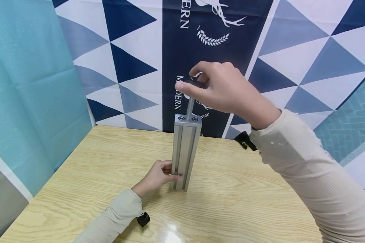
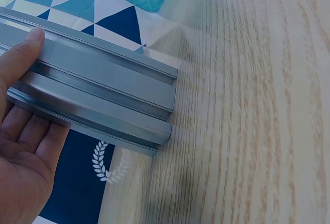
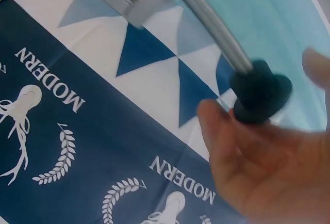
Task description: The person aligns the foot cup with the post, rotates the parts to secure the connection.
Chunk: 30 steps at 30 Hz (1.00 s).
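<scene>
A tall silver profile body [image 1: 185, 152] of grooved metal stands upright on the wooden table. My left hand [image 1: 161, 175] grips it low down, with the thumb [image 2: 26, 53] across the front face and the fingers [image 2: 38, 136] behind. From its screwed-on top plate [image 1: 188, 120] a slim metal rod [image 1: 190, 108] rises to a black knob [image 3: 260, 92]. My right hand [image 1: 222, 87] is loosely bent around this knob. In the right wrist view the fingers lie close against the knob, while the thumb [image 3: 315, 66] stands apart from it.
The light wood tabletop [image 1: 246, 195] spreads around the metal body. A patterned cloth [image 1: 134, 60] with blue triangles hangs behind, and a turquoise cloth [image 1: 33, 84] hangs at the left. Black straps [image 1: 143, 219] are on both wrists.
</scene>
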### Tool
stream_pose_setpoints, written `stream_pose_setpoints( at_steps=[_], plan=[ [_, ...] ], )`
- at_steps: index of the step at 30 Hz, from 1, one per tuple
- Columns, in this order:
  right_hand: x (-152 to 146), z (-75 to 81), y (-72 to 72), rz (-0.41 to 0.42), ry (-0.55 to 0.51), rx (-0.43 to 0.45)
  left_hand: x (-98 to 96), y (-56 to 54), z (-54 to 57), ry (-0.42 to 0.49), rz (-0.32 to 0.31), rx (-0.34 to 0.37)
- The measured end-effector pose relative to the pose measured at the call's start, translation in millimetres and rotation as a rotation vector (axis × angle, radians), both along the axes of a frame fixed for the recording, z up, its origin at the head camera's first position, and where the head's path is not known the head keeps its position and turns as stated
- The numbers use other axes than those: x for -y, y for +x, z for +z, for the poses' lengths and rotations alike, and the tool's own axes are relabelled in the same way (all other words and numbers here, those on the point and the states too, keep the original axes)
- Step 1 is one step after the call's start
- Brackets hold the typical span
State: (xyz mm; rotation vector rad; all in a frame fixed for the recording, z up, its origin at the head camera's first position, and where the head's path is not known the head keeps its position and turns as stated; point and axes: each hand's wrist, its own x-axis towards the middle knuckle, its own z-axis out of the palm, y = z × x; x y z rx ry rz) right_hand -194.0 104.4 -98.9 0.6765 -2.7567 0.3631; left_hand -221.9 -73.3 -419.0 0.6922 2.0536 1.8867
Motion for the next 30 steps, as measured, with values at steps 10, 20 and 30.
stream_pose_setpoints(
  at_steps=[10, 20, 30],
  plan=[
    [-20, 26.7, -6.3, 0.342, 0.248, 0.203, -0.1, 0.2, 1.3, -0.011, 0.013, 0.007],
    [-21, 25.7, -14.3, 0.463, 0.306, 0.108, -0.9, -0.5, 0.5, -0.008, -0.007, -0.006],
    [-6, 14.8, -8.0, 0.14, 0.128, -0.026, -1.3, -0.1, 0.7, -0.004, 0.006, 0.003]
  ],
)
